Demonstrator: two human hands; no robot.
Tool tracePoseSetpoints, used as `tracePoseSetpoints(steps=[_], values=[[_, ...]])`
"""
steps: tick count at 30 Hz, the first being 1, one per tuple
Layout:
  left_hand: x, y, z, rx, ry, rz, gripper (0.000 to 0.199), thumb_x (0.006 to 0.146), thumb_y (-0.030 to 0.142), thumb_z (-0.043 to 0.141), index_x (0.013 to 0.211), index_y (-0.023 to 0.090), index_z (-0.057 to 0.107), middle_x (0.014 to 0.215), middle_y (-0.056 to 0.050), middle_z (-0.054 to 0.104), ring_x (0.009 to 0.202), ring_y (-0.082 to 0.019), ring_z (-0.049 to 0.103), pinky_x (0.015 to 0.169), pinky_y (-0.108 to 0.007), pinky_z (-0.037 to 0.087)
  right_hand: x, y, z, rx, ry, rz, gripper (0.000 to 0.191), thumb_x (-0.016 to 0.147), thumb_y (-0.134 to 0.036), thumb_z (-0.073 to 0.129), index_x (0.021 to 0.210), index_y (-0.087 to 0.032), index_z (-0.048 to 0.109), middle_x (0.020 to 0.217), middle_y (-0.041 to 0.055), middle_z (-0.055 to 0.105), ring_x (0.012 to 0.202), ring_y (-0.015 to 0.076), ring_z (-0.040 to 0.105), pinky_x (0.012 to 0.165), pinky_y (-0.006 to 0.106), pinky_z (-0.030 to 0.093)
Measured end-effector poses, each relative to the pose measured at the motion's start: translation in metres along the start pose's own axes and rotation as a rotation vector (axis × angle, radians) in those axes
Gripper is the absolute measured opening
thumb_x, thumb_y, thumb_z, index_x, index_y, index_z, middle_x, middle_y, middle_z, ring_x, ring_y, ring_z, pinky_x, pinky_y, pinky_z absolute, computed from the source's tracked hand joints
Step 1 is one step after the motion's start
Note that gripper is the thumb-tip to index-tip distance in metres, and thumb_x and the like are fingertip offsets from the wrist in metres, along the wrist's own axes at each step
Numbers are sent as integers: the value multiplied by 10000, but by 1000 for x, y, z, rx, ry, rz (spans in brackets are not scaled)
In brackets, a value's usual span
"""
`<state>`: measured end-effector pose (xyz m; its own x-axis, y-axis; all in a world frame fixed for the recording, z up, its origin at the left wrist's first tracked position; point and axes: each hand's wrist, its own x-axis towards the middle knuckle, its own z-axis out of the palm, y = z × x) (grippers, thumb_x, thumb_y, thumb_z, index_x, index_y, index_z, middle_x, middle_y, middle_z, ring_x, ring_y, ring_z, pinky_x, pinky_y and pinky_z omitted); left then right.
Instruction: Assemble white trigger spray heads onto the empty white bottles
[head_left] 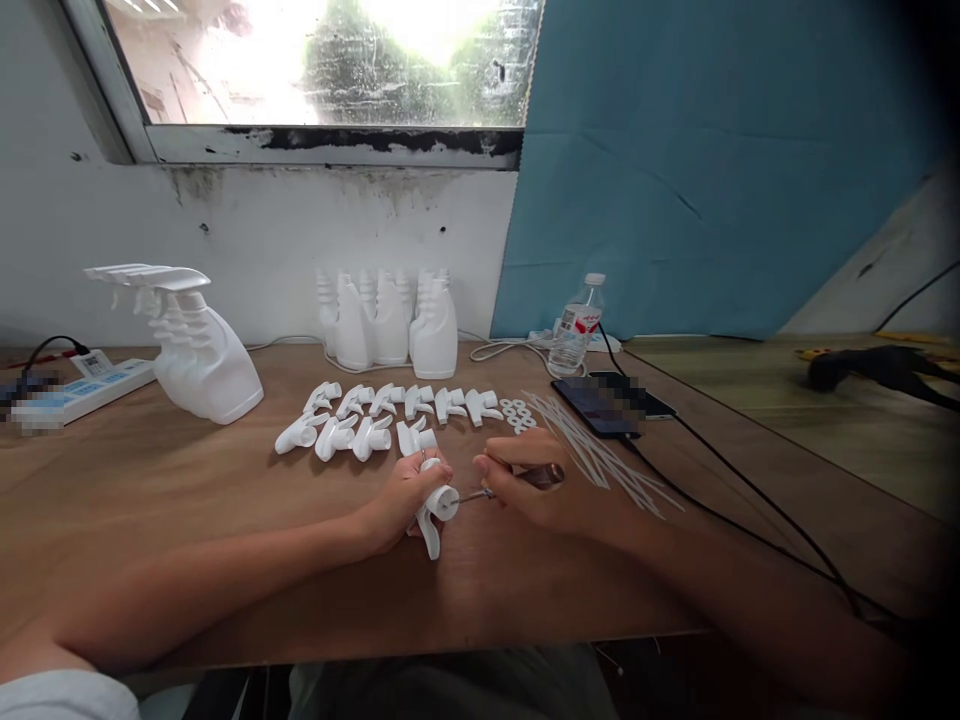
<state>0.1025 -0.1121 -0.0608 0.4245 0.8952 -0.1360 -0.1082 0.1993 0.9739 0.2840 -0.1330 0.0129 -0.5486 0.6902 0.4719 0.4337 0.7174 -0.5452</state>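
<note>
My left hand (396,508) is closed around a white spray trigger head (445,502), its round collar facing right and its lever hanging down. In my right hand (534,492) is a screwdriver (553,475) with a brown handle. Its thin metal shaft points left and the tip reaches the collar's opening; how deep it goes I cannot tell. Several more trigger heads (373,438) lie in two rows just beyond my hands. A cluster of small white rings (517,415) and a spread of thin white tubes (581,450) lie beyond and right of my right hand.
White spray bottles (435,330) stand by the wall, and bottles with trigger heads (214,370) lean at left near a power strip (90,390). A water bottle (574,335), a phone (592,405) and black cables (739,480) occupy the right side.
</note>
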Motion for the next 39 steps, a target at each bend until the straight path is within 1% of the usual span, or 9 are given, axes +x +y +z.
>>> tracePoseSetpoints(steps=[3, 6, 11, 17, 25, 31, 33, 35, 39], values=[[0, 0, 0, -6, -1, 4, 247, 771, 361, 582, 732, 197, 401, 499, 71, 436, 345, -63, 373, 266, -126, 232, -2, 7, 9, 129, 61, 155, 401, 920, -315, 446, 540, -186, 459, 434, -32, 480, 403, 75, 449, 429, 211, 336], [0, 1, -1, -48, 9, -9, 253, 763, 381, 578, 742, 199, 403, 491, 74, 425, 334, -68, 374, 266, -131, 213, -5, 15, 17, 319, 124, 294, 391, 909, -426, 464, 603, -187, 513, 470, -17, 537, 412, 96, 505, 427, 216, 391], [1, 5, -3, -96, 49, -42, 234, 748, 384, 556, 754, 201, 410, 480, 56, 438, 364, -82, 390, 291, -132, 193, -6, 20, 24, 558, 210, 417, 395, 872, -511, 507, 652, -185, 548, 490, -10, 576, 424, 111, 530, 437, 229, 419], [0, 7, -2, -130, 49, -46, 262, 753, 395, 568, 743, 203, 391, 462, 50, 454, 349, -76, 356, 296, -137, 174, -4, 25, 29, 673, 241, 391, 455, 873, -555, 515, 645, -167, 577, 493, -2, 582, 421, 108, 524, 444, 229, 405], [1, 8, -1, -146, 107, 51, 287, 765, 429, 571, 748, 201, 396, 434, 44, 463, 328, -93, 380, 285, -151, 192, -15, 24, 31, 595, 229, 264, 519, 857, -622, 521, 705, -160, 702, 550, 10, 597, 539, 130, 580, 528, 249, 465], [1, 9, 0, -180, 73, 34, 296, 749, 427, 588, 719, 201, 399, 438, 52, 447, 318, -84, 358, 274, -156, 196, -11, 26, 34, 672, 254, 322, 565, 885, -621, 480, 692, -133, 690, 539, 30, 606, 486, 131, 575, 488, 251, 451], [2, 9, -1, -187, 66, 37, 300, 748, 431, 588, 708, 199, 401, 441, 51, 447, 312, -82, 360, 274, -158, 189, -12, 25, 34, 645, 255, 283, 541, 917, -579, 458, 701, -139, 689, 553, 28, 608, 495, 128, 576, 497, 250, 454], [2, 8, -2, -189, 63, 42, 307, 755, 436, 584, 694, 197, 400, 436, 49, 446, 306, -79, 359, 277, -159, 182, -16, 24, 32, 523, 239, 172, 494, 956, -503, 436, 715, -156, 691, 588, 22, 614, 536, 123, 588, 542, 250, 470], [3, 6, -4, -214, 64, 47, 317, 765, 443, 583, 694, 193, 402, 447, 48, 453, 314, -76, 374, 283, -154, 189, -23, 29, 29, 180, 172, -238, 369, 997, -343, 398, 854, -178, 696, 700, 31, 635, 651, 121, 609, 630, 246, 488]])
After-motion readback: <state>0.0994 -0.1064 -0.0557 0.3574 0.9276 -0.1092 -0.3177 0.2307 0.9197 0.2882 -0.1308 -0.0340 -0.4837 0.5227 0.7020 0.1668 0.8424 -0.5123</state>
